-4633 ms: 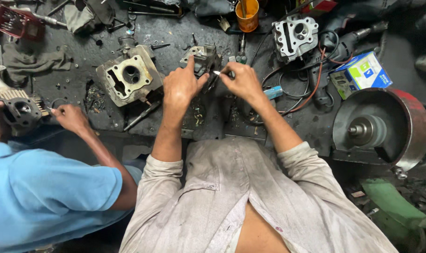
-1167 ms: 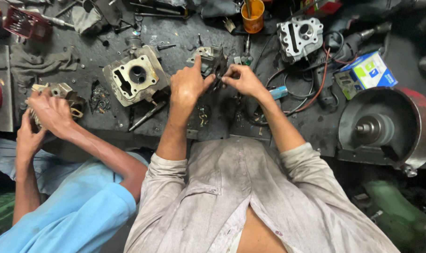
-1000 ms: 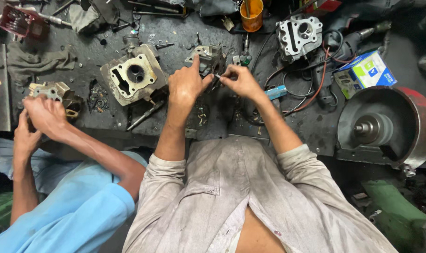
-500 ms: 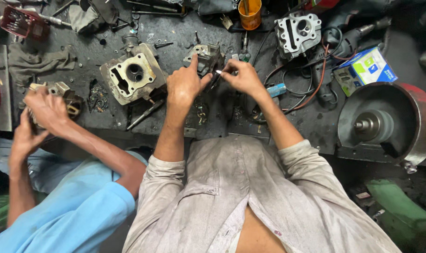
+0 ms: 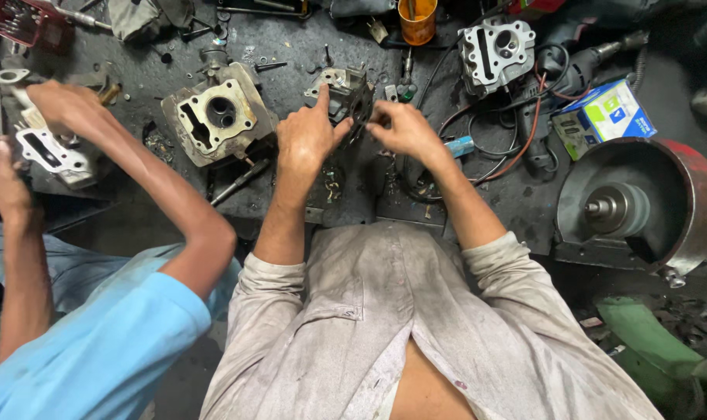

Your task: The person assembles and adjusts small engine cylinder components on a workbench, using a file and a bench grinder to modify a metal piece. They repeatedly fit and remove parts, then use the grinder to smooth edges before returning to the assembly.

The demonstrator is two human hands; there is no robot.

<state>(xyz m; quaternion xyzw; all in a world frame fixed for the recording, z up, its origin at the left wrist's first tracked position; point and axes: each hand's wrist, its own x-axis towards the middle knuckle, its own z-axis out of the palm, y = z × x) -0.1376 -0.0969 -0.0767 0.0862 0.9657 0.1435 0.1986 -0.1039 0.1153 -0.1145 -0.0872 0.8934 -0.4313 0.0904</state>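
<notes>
Since half a second ago the co-worker's arms at the left have swung up and apart, one hand now over the pale gasket-like plate [image 5: 46,152], while the person's own hands have barely shifted on the small dark engine part [image 5: 345,97]. It stands on the grimy counter [image 5: 291,54], far centre, between the two hands. The left hand [image 5: 308,136] is half closed against its left side, forefinger stretched up along the casting. The right hand [image 5: 400,128] is curled, fingertips pinched at the part's right edge; whether they grip a small tool or a fitting I cannot tell.

As for progress, the part looks to be mid-work: it is held on edge and being picked at, with loose bits scattered on the counter beneath. What has been fitted or removed cannot be judged.

A larger cylinder head [image 5: 217,117] lies to the left, another [image 5: 497,43] far right by an orange cup [image 5: 417,17]. The bench grinder wheel [image 5: 641,206] sits near right. The working face of the part is hidden by fingers.
</notes>
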